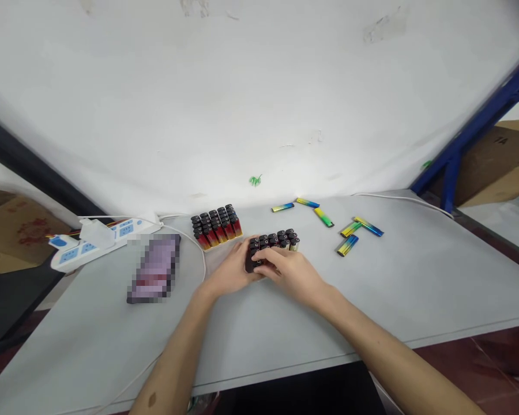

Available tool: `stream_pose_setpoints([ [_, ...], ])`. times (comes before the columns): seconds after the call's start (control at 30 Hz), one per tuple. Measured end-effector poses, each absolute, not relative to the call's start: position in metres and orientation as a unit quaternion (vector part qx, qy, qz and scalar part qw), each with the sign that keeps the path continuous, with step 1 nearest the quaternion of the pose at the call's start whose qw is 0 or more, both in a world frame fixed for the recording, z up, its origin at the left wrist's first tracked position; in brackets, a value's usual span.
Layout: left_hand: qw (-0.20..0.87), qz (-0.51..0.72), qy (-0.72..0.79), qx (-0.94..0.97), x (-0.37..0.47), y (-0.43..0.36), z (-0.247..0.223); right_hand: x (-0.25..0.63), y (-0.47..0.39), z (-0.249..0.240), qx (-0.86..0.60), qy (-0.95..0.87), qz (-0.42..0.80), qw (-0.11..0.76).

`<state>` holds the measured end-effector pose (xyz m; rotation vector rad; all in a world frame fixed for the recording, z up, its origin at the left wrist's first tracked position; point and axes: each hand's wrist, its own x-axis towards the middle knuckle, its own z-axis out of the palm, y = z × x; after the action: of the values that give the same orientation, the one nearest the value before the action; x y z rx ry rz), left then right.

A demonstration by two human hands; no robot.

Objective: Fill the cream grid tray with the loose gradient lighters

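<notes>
A block of black-topped lighters point(278, 237) stands upright on the table in front of me, in several rows. My left hand point(234, 271) curves around the left side of this block, its fingers pressed against it. From the right, my right hand point(294, 275) reaches over the near side, with thumb and fingertips closed together on a lighter at the near left corner. My right hand hides the front of the block. Just behind and left stands a second block of lighters point(218, 226), with red and yellow bodies and black tops, in a pale tray.
Several loose blue, yellow and green lighters point(348, 245) lie to the right and towards the wall point(259, 115). At the left are a blurred phone-like object point(155, 268) and a white power strip point(108, 239) with cables. A blue metal frame point(480, 132) borders the right side.
</notes>
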<state>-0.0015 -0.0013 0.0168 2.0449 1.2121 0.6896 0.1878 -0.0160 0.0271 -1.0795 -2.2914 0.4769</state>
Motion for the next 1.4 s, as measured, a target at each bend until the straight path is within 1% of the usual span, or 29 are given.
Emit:
stream_pose_setpoints([
  [0.53, 0.312, 0.256, 0.494, 0.770, 0.001, -0.002, 0.022, 0.184, -0.015, 0.026, -0.454, -0.818, 0.181, 0.302],
  [0.67, 0.310, 0.250, 0.506, 0.765, 0.002, -0.003, 0.023, 0.183, -0.014, 0.028, -0.490, -0.812, 0.141, 0.285],
  [0.83, 0.309, 0.261, 0.493, 0.770, 0.001, -0.001, 0.020, 0.180, -0.019, 0.027, -0.479, -0.839, 0.063, 0.251],
  [0.9, 0.311, 0.262, 0.489, 0.772, 0.000, 0.000, 0.019, 0.181, -0.022, 0.027, -0.466, -0.842, 0.034, 0.272],
  [1.0, 0.312, 0.257, 0.501, 0.765, 0.000, -0.001, 0.016, 0.192, -0.016, 0.036, -0.445, -0.823, 0.018, 0.354],
  [1.07, 0.310, 0.255, 0.512, 0.759, 0.000, -0.001, 0.014, 0.206, 0.001, 0.044, -0.466, -0.788, 0.013, 0.402],
  [1.13, 0.311, 0.251, 0.518, 0.756, 0.000, -0.002, 0.013, 0.223, 0.029, 0.049, -0.503, -0.758, -0.001, 0.414],
  [1.2, 0.313, 0.246, 0.522, 0.755, 0.001, -0.003, 0.013, 0.238, 0.065, 0.047, -0.529, -0.764, 0.005, 0.370],
  [1.33, 0.311, 0.237, 0.526, 0.755, 0.001, -0.004, 0.014, 0.253, 0.127, 0.023, -0.570, -0.801, 0.031, 0.180],
  [1.4, 0.309, 0.235, 0.526, 0.757, 0.001, -0.005, 0.015, 0.255, 0.142, 0.010, -0.586, -0.801, 0.030, 0.115],
])
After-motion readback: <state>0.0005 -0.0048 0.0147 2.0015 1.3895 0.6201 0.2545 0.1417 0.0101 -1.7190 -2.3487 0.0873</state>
